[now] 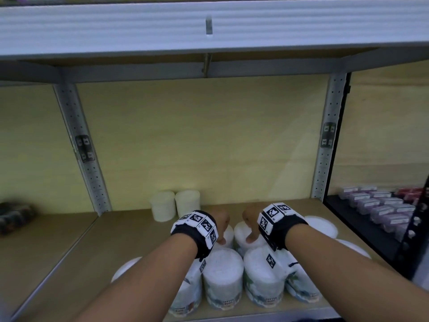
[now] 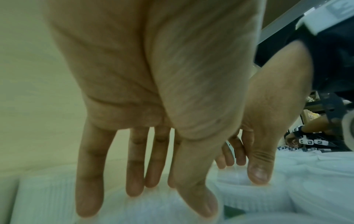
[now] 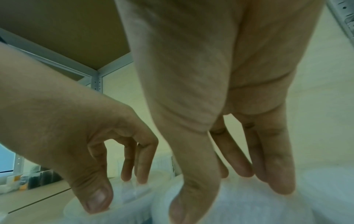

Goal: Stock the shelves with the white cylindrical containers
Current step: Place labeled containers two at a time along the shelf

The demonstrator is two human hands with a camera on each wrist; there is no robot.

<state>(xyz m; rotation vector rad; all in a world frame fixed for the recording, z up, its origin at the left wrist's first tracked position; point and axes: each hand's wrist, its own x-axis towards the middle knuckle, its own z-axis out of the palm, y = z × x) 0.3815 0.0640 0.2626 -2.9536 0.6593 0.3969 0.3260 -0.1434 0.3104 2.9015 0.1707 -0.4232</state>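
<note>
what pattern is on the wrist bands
Black-and-white square marker codes on the wrist bands, clearest in the head view.

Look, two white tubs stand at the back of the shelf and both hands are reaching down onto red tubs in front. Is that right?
Almost. The head view shows the tubs under the left hand and right hand are white, not red. Two white tubs do stand at the back of the shelf.

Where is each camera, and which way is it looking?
Head: on the head, facing forward and down into the beige shelf; both forearms, left hand, right hand, white cylindrical containers.
Left wrist: along the left hand onto container tops.
Right wrist: along the right hand.
Both wrist views show both hands.
</note>
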